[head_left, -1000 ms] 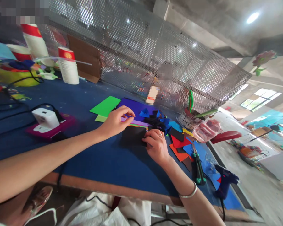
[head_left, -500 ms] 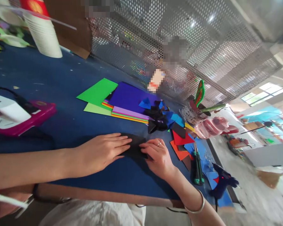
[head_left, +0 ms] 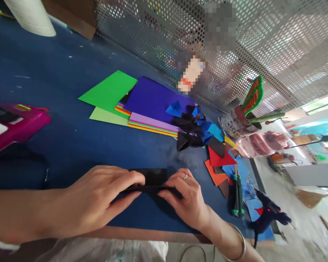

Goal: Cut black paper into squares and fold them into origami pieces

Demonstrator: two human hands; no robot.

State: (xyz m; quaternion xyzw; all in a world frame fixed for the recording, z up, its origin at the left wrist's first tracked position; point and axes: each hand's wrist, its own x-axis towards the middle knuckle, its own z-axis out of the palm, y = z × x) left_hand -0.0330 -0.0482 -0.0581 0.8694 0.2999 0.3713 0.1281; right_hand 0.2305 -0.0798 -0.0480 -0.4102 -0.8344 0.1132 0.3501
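Note:
A black sheet of paper [head_left: 155, 177] with a raised near edge is held between both hands, close to the front of the blue table. My left hand [head_left: 109, 193] pinches its left end, thumb below and fingers above. At the right end my right hand [head_left: 184, 196], with a ring on one finger, grips the same edge between thumb and fingers. Beyond them lies a stack of coloured paper [head_left: 155, 94], violet on top, beside a green sheet [head_left: 109, 91]. Several folded black and blue paper pieces [head_left: 190, 136] sit at the stack's right end.
To the right lie red paper scraps [head_left: 221, 156], a green-and-black cutter [head_left: 237, 196] and a dark glue gun [head_left: 270, 213]. A decorated pot [head_left: 236, 122] stands by the perforated metal screen [head_left: 153, 43]. A magenta device [head_left: 30, 123] is at the left.
Both hands have gone from lying flat on the black paper to pinching its near edge, which is now lifted. The view has shifted, with the table's contents appearing nearer.

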